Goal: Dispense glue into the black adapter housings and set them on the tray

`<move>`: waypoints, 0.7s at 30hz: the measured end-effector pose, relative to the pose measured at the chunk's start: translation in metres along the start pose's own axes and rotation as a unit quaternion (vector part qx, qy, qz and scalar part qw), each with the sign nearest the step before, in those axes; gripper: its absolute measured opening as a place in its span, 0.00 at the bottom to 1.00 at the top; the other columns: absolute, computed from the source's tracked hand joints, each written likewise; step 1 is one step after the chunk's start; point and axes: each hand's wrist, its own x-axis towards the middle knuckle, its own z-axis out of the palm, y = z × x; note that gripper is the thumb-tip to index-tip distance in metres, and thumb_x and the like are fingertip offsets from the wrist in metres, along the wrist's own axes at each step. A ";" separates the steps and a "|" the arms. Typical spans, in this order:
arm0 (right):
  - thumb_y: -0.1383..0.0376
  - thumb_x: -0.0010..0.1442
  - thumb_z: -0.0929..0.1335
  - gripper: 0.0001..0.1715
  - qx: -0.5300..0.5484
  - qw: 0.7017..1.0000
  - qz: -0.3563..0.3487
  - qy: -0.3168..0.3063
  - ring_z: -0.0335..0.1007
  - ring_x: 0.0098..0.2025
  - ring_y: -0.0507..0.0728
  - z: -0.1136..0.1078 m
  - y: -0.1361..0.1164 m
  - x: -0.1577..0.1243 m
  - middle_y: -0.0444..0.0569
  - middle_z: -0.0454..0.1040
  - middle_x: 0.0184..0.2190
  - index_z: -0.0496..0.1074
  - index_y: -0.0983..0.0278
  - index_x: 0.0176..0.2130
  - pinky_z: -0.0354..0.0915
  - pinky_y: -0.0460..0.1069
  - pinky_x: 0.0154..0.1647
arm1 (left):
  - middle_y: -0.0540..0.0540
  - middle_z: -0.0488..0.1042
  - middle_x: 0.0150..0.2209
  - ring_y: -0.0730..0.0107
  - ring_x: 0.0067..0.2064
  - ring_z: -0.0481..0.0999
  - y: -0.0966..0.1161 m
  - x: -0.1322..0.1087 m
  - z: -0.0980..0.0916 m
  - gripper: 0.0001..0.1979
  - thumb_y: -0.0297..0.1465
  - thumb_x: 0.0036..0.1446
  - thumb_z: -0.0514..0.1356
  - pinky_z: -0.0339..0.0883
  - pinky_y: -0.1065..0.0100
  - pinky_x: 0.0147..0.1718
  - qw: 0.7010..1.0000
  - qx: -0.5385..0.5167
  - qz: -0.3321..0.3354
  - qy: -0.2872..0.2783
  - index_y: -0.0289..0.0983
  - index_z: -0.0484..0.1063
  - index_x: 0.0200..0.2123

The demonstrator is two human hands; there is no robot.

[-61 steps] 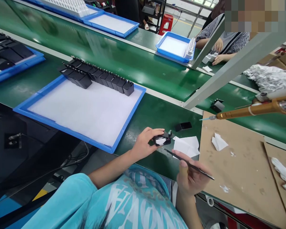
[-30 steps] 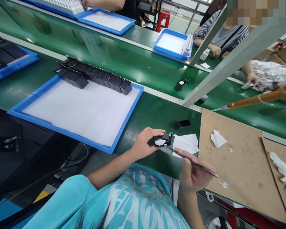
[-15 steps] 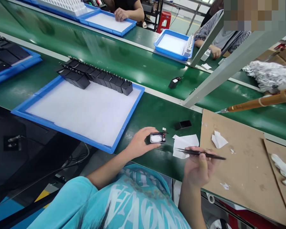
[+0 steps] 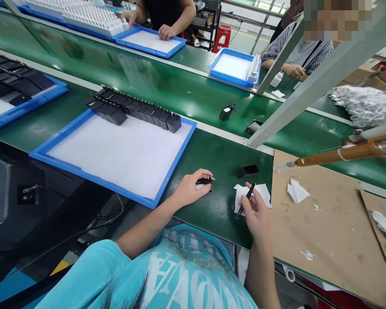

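Note:
My left hand [image 4: 191, 188] is closed around a small black plastic case [image 4: 206, 182] just above the green bench. A pale strip shows along the case, and my curled fingers hide much of it. Black tweezers [image 4: 246, 201] are pinched in my right hand [image 4: 256, 210], slanting with the thin tips toward my body. Beneath that hand lies a white paper sheet [image 4: 263, 191]. An open, hollow black case [image 4: 248, 171] rests on the bench just behind the paper.
A blue-rimmed tray [image 4: 167, 183] with rows of black cases [image 4: 148, 112] stands to the left. Black pieces ride the green belt [image 4: 193, 96] behind. At right are brown cardboard [image 4: 334, 231] and an orange-brown dispenser [image 4: 334, 157]. Two people sit across the belt.
My left fingers have curled over the case, which has turned so its white inside is mostly hidden. The tweezers have swung from lying level to tips toward me. Belt pieces have shifted left.

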 end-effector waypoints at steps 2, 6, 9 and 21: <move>0.52 0.61 0.63 0.29 -0.057 0.998 -0.023 0.025 0.66 0.23 0.51 -0.002 0.003 0.002 0.40 0.68 0.21 0.67 0.62 0.58 0.66 0.47 0.26 | 0.49 0.77 0.40 0.67 0.42 0.77 -0.006 0.000 0.004 0.13 0.28 0.52 0.59 0.70 0.66 0.45 0.997 0.049 0.051 0.042 0.39 0.70 0.43; 0.52 0.61 0.64 0.27 -0.154 0.982 -0.094 0.064 0.62 0.19 0.49 -0.006 0.009 0.007 0.45 0.71 0.29 0.70 0.63 0.54 0.64 0.48 0.22 | 0.48 0.75 0.36 0.68 0.38 0.74 -0.006 -0.005 0.002 0.14 0.23 0.52 0.56 0.69 0.68 0.39 0.976 0.158 0.145 0.040 0.38 0.71 0.43; 0.54 0.61 0.64 0.25 -0.170 0.971 -0.146 0.083 0.60 0.19 0.47 -0.011 0.000 0.010 0.47 0.70 0.37 0.69 0.60 0.54 0.65 0.48 0.23 | 0.45 0.76 0.40 0.63 0.42 0.73 0.004 -0.010 -0.005 0.18 0.26 0.58 0.55 0.67 0.63 0.42 0.956 0.228 0.186 0.004 0.37 0.68 0.52; 0.56 0.62 0.61 0.29 -0.304 0.931 -0.186 -0.071 0.72 0.46 0.64 0.038 -0.132 0.200 0.57 0.66 0.57 0.62 0.60 0.61 0.67 0.58 0.46 | 0.47 0.79 0.40 0.68 0.40 0.73 -0.004 -0.008 0.008 0.07 0.28 0.63 0.55 0.68 0.66 0.42 0.950 0.195 0.234 0.067 0.38 0.73 0.38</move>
